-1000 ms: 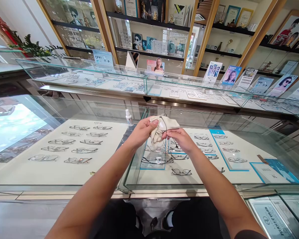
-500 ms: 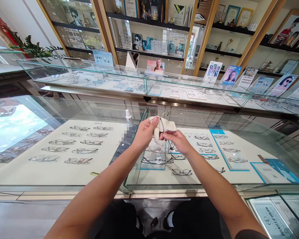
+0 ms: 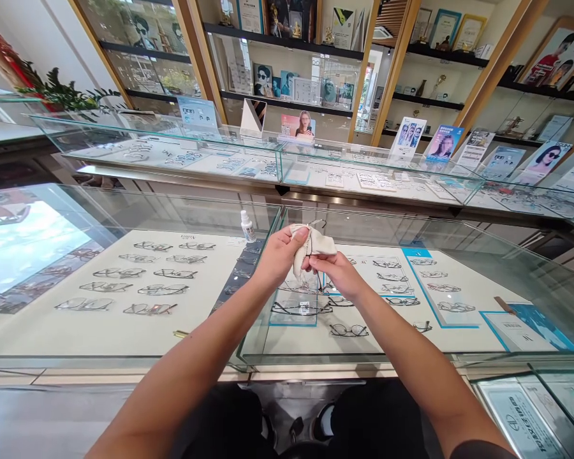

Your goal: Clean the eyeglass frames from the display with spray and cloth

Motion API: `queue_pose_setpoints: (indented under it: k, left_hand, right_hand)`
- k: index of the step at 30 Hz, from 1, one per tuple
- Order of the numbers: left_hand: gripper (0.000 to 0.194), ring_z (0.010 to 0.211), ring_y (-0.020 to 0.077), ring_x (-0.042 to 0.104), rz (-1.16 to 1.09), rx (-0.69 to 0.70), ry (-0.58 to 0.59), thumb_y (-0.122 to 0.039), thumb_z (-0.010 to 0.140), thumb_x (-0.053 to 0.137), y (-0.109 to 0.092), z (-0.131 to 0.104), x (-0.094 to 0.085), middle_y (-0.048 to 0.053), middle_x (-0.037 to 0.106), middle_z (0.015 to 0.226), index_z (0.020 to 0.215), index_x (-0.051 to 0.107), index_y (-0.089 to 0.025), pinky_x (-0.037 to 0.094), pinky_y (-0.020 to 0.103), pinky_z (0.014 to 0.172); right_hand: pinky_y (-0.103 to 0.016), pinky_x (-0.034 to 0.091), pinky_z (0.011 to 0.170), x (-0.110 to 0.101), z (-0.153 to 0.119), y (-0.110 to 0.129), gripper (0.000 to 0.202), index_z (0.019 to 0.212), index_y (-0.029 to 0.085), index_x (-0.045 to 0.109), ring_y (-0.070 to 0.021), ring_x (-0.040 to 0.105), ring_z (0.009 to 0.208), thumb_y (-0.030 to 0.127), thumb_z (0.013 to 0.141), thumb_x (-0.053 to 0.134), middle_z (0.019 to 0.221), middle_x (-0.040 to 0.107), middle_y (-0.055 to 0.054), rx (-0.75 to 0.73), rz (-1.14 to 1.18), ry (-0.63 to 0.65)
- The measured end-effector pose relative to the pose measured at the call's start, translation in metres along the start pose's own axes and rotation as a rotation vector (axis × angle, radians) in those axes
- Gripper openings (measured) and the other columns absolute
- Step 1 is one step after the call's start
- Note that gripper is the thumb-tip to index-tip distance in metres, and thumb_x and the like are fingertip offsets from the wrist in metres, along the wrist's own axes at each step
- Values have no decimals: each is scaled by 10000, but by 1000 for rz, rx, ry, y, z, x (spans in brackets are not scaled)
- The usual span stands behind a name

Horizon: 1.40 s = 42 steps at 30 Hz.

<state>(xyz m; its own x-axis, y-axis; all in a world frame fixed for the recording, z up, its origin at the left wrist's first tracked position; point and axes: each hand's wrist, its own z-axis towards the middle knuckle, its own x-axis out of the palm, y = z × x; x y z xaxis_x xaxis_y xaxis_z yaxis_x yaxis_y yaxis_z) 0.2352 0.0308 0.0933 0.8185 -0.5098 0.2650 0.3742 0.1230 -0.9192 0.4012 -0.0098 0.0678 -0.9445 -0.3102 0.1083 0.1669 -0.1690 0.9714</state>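
The left hand (image 3: 281,252) is pinching a pale cloth (image 3: 323,243) between thumb and bent fingers, and the right hand (image 3: 337,271) is closing thumb and fingertips on the lower part of a pair of held glasses (image 3: 309,245). The cloth is looking soft, cream-coloured and crumpled, with a zigzag-cut edge; it is wrapping around the glasses and hiding most of their lenses. Only a thin dark rim and slim temples are showing — one tip poking out above the cloth, another temple hanging below the right hand. Both things are hovering over the right-hand display case (image 3: 373,325), near its left glass wall.

That case is holding several rows of glasses, some lying on white cards with blue borders; a round-lensed pair (image 3: 348,330) is resting near the front. The left-hand display case (image 3: 100,331) is holding two columns of five pairs on a pale base, with a dark strip (image 3: 234,274) carrying more along its right side. A white spray bottle (image 3: 247,227) is standing upright just beyond the left hand. Farther back, a long glass case (image 3: 220,159) is containing many more glasses — small signs are lining its top — and wall shelves (image 3: 287,105) are holding framed pictures and trophies.
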Motion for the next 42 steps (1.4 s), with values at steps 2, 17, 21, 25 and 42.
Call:
queue_pose_setpoints:
  k: [2,17,21,25,42]
  left_hand:
    - [481,442,141,558,-28,-18,-16,-646,926,762,1,1,0,-13,614,515,901,673,-174,460,255,480]
    - [560,737,181,702,18,-146,26,-646,856,835,5,1,-8,68,779,852,1072,779,-132,538,276,679]
    - [554,732,177,674,62,-160,134,-675,901,775,6,-5,1,67,761,829,1022,789,-135,532,282,693]
    - [579,669,150,617,71,-174,168,-691,918,747,8,-10,9,71,748,823,1026,788,-124,469,250,608]
    - [462,655,120,574,0,-181,36,-540,789,929,15,-9,7,25,702,781,980,799,-139,428,233,616]
  right_hand:
    - [-358,445,867,-2,0,1,372,889,220,850,-205,602,901,587,892,789,968,795,-67,-4,-20,0]
    - [-366,488,977,-33,-3,36,237,953,276,858,-292,535,1419,493,909,773,1401,683,-70,-200,51,-277]
    - [-376,463,1098,-28,-3,35,230,970,285,870,-295,503,1493,496,913,797,1446,689,-65,-182,100,-250]
    - [-385,476,1115,-21,-2,31,280,978,287,875,-301,536,1458,546,885,830,1443,694,-63,-134,127,-232]
    - [-408,429,1229,-9,-3,20,357,1062,300,879,-265,589,1404,613,910,797,1357,726,-65,-127,11,-144]
